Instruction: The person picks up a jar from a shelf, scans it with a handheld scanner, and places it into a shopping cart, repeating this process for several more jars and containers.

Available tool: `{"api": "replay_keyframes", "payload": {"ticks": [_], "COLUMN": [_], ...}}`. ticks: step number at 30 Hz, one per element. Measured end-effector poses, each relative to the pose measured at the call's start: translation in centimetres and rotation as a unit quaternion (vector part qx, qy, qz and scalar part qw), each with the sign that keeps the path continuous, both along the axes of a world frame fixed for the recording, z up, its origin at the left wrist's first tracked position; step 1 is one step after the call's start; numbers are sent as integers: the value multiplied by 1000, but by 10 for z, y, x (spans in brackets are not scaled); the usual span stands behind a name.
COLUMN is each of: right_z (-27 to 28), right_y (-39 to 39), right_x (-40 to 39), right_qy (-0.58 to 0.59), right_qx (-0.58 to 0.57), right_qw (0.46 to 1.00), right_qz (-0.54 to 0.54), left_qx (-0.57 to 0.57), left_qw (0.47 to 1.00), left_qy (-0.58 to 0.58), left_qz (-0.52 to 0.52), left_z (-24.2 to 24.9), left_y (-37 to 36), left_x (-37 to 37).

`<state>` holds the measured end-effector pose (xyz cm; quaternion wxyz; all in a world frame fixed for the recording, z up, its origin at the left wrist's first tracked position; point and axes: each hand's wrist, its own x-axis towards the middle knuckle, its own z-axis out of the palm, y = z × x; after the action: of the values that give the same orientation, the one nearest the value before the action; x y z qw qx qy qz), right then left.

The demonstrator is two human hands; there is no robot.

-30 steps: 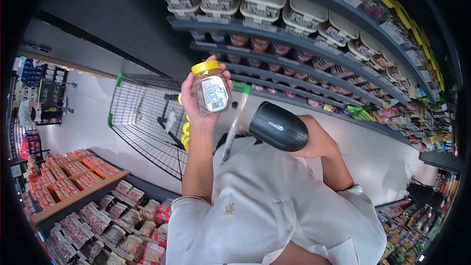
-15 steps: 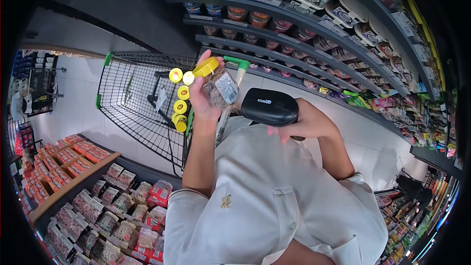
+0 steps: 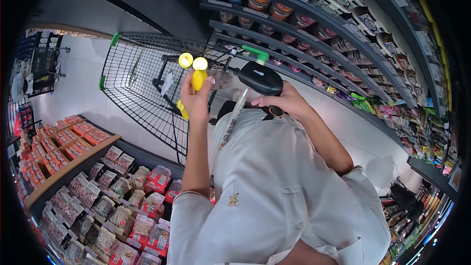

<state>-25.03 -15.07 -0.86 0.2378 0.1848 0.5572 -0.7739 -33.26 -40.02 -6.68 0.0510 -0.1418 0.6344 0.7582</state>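
Note:
In my left hand (image 3: 196,100) is a clear plastic jar (image 3: 223,80) with a yellow lid. My fingers close around the lid, and the jar lies sideways, its brownish contents smeared by motion. My right hand (image 3: 287,100) grips a black handheld barcode scanner (image 3: 262,77), whose front points at the jar's side. Behind my left hand, several yellow-lidded jars (image 3: 185,60) stand at the near end of a wire shopping cart (image 3: 142,88); my hand and forearm partly hide them.
The cart's green handle end (image 3: 257,55) lies just beyond the scanner. Shelves (image 3: 304,22) of tubs and cups run along the upper right. At lower left, a display holds bagged goods (image 3: 120,216) and orange boxes (image 3: 73,142). Pale floor tiles (image 3: 91,81) show beside the cart.
The jar has turned from tilted, label up, to sideways. My left hand has moved slightly down and left. The scanner has shifted up and left, closer to the jar.

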Motion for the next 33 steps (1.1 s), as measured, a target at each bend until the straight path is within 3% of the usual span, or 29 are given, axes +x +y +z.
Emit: {"api": "replay_keyframes", "payload": {"ticks": [2, 5, 7, 10, 19, 23, 33], "right_z": [-8, -47, -55, -52, -53, -58, -60], "right_y": [-11, -23, -31, -37, -39, -40, -39], "right_x": [-3, -3, -1, 0, 1, 5, 6], "right_qy": [17, 58, 117, 144, 139, 136, 128], "right_qx": [78, 191, 203, 222, 246, 232, 222], "right_qw": [995, 966, 960, 953, 948, 953, 958], "right_qz": [63, 161, 153, 151, 150, 140, 130], "left_qx": [-122, -345, -407, -562, -531, -560, -585], "left_qw": [991, 937, 911, 819, 795, 778, 742], "left_qy": [-4, -8, -35, -117, -288, -280, -276], "left_qz": [57, 57, 61, -6, -53, -60, -173], "left_z": [-43, -123, -208, -242, -275, -287, -262], "left_y": [-41, -107, -156, -172, -155, -159, -138], "left_x": [-18, -44, -54, -60, -52, -43, -37]}}
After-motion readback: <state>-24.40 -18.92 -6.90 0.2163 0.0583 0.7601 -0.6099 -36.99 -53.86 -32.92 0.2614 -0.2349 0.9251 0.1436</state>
